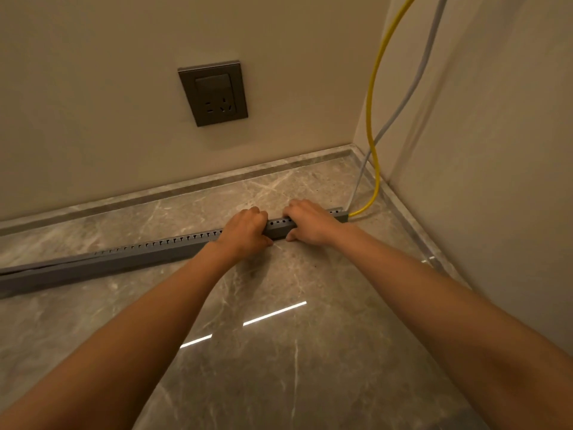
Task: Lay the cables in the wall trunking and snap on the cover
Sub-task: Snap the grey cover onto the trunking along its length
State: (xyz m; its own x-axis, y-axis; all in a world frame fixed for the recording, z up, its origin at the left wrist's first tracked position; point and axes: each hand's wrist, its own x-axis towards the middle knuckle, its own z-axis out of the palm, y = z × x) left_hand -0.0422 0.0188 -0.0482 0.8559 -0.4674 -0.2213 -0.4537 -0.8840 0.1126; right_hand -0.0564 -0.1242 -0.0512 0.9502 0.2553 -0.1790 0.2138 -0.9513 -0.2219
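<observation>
Grey slotted trunking (148,252) lies on the marble floor (279,336), running from the left edge to centre right. It looks like light, stiff plastic, and the cover likely needs firm pressure along the edges, so I grip the top and sides. My left hand (245,232) and right hand (310,223) are both curled around it near its right end, arms stretched forward. The yellow cable (372,119) and grey cable (403,100) enter that end from the upper right corner.
</observation>
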